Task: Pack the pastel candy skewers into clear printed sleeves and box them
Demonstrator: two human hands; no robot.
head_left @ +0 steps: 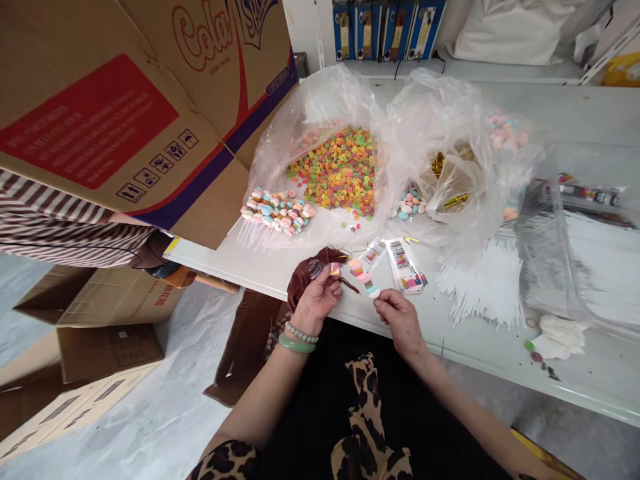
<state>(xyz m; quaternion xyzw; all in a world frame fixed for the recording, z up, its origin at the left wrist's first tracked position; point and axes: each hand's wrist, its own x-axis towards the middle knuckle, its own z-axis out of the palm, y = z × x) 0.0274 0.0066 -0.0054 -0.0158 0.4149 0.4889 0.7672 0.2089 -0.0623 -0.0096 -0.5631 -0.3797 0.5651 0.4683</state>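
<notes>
"What did the person's right hand (pixel 400 321) have?"

"It was almost shut. Its thumb and finger pinched a stick of stacked candy rings (pixel 363 277) down near the bottom candy. The stick was near the middle of the picture, over the table's front edge."

"And the left hand (pixel 316 301)?"

"It was curled shut around a dark red cloth pouch (pixel 307 277). A little pink and yellow bit (pixel 335 269) showed by its fingers, but it was too small to tell what it was. That wrist had a green bangle (pixel 297 343) and a bead bracelet (pixel 301 331)."

"What was close by?"

"Printed paper strips (pixel 403 265) lay just right of the candy stick on the white table (pixel 505 350). Up from the hands sat a clear plastic bag (pixel 280 153) with little colored rings (pixel 335 172) in it. A row of pale candies on sticks (pixel 277 211) lay at its front. A heap of white sticks (pixel 480 283) lay to the right."

"What was farther off?"

"A big cardboard box (pixel 100 113) filled the upper left. Another person's striped shirt (pixel 60 227) showed below it, and blue binders (pixel 385 30) stood along the top."
</notes>
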